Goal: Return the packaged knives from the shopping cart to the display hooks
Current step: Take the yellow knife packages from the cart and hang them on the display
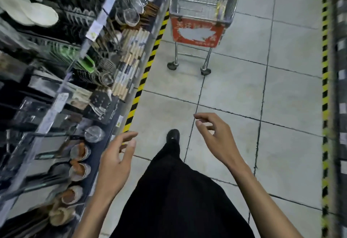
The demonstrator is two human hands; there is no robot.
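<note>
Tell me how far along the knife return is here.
Done: nothing confirmable; blur hides any rehung knives on the kitchenware shelves. In hand: nothing; left hand and right hand are both empty, fingers relaxed. Remaining: reach the shopping cart ahead and fetch packages; its contents are unclear.

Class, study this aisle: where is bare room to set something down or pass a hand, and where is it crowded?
Bare floor tiles lie between the shopping cart, the left striped tape and the right striped tape. Open air separates the left hand and right hand. The shelves are packed with utensils.
</note>
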